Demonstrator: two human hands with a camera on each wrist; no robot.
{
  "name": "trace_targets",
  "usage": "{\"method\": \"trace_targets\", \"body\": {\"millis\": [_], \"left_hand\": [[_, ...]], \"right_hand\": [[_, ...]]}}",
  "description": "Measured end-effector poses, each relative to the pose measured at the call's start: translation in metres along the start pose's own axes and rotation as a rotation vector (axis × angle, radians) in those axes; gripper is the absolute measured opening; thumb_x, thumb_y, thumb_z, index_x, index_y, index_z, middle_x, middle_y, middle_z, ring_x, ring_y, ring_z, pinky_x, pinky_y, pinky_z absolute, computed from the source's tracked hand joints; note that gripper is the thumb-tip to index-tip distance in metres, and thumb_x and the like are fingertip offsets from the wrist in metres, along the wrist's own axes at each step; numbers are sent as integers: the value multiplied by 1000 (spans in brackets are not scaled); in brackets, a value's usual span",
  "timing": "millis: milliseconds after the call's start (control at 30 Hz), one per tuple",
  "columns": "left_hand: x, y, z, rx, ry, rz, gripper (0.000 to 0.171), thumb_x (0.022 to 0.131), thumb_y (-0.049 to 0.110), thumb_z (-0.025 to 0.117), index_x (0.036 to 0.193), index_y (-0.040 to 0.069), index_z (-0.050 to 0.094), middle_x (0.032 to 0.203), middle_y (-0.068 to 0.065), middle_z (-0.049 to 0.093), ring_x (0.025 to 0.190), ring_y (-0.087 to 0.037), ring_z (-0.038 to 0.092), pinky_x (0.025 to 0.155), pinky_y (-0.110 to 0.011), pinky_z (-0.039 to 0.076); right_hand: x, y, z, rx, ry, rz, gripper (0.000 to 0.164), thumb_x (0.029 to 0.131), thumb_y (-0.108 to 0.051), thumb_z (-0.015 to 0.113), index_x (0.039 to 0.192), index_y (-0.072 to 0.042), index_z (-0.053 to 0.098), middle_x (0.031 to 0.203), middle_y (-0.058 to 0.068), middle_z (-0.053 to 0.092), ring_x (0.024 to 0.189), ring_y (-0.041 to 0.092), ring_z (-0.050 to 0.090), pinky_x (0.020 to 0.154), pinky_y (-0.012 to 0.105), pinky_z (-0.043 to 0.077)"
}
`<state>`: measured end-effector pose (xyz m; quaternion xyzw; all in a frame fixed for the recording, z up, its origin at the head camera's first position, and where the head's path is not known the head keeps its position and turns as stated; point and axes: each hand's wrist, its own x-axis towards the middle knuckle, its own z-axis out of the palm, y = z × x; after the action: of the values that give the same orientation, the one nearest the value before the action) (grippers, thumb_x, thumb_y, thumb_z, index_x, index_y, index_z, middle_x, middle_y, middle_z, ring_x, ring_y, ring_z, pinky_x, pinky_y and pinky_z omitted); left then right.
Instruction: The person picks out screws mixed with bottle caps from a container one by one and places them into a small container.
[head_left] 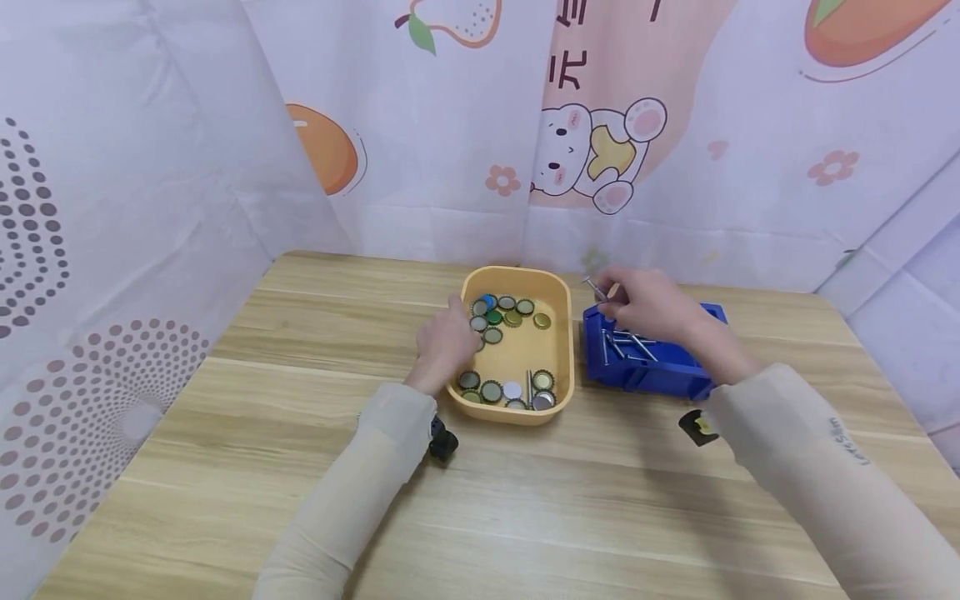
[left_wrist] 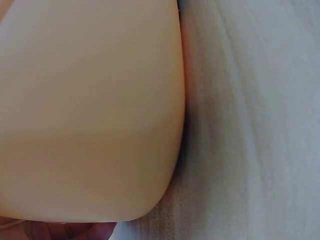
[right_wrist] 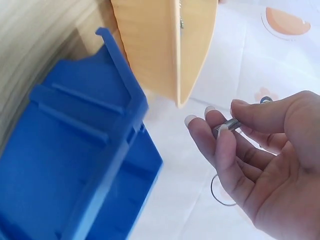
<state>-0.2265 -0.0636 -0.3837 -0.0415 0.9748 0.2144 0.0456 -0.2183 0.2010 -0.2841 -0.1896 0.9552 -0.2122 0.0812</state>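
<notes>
A yellow-orange tray [head_left: 510,419] stands on the table with several bottle caps [head_left: 492,336] in it, bunched at its far-left and near sides. Among the near caps lies a thin metal rod [head_left: 529,390]. My left hand [head_left: 441,340] grips the tray's left rim; its fingertips are mostly hidden. In the left wrist view, the tray wall [left_wrist: 90,100] fills most of the picture. Above the left end of a blue bin [head_left: 663,382], my right hand [head_left: 648,308] pinches a metal bolt [right_wrist: 229,125] between thumb and fingers. Several similar bolts [head_left: 637,346] lie in the bin.
The wooden table [head_left: 525,517] runs back to a printed curtain [head_left: 420,167]. Tray and bin stand side by side with a narrow gap between them. Dark wrist camera mounts [head_left: 442,442] show under both sleeves.
</notes>
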Motion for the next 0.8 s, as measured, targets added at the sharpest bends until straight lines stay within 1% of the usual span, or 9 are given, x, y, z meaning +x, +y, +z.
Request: {"method": "trace_targets", "body": {"millis": [67, 200, 333, 433, 567, 700, 800], "left_hand": [[0, 0, 1, 2, -3, 4, 38, 91, 21, 59, 122, 7, 42, 82, -10, 60, 68, -25, 60, 52, -34, 42], [0, 0, 1, -5, -5, 6, 39, 92, 22, 60, 124, 8, 41, 82, -10, 60, 68, -25, 60, 52, -33, 43], [-1, -1, 1, -11, -5, 6, 40, 93, 23, 59, 124, 8, 40, 83, -10, 60, 69, -25, 61, 52, -33, 43], [-1, -1, 1, -14, -7, 7, 39, 92, 22, 58, 124, 9, 40, 83, -10, 60, 69, -25, 61, 52, -33, 43], [0, -2, 1, -18, -5, 11, 39, 92, 21, 58, 124, 8, 41, 82, -9, 60, 68, -25, 60, 52, -33, 42], [0, -2, 1, -21, -3, 12, 40, 91, 20, 59, 125, 8, 41, 81, -9, 60, 68, -25, 60, 52, -33, 43], [0, -2, 1, -25, -4, 10, 40, 91, 20, 59, 125, 8, 42, 81, -9, 60, 68, -25, 60, 53, -33, 43]], "right_hand": [[-1, 4, -3, 6, -3, 9, 16, 94, -7, 58, 109, 1, 58, 93, 19, 72, 73, 20, 67, 65, 32, 54], [-3, 17, -11, 30, -14, 32, 17, 95, -6, 58, 108, 3, 58, 88, 18, 70, 70, 20, 66, 60, 31, 55], [-7, 37, -19, 50, -40, 65, 16, 95, -5, 58, 106, 7, 57, 83, 18, 68, 67, 18, 65, 56, 29, 55], [-11, 51, -23, 36, -63, 94, 15, 94, -4, 58, 103, 8, 56, 82, 18, 68, 65, 18, 64, 55, 30, 56], [-16, 67, -27, -28, -93, 132, 16, 92, -3, 59, 102, 9, 58, 79, 17, 68, 63, 19, 65, 54, 32, 56], [-21, 76, -25, -94, -153, 174, 18, 91, -3, 61, 102, 10, 59, 74, 12, 67, 61, 17, 63, 53, 32, 57], [-24, 81, -21, -159, -174, 177, 15, 89, -4, 63, 98, 8, 61, 69, 8, 65, 56, 14, 60, 52, 30, 55]]}}
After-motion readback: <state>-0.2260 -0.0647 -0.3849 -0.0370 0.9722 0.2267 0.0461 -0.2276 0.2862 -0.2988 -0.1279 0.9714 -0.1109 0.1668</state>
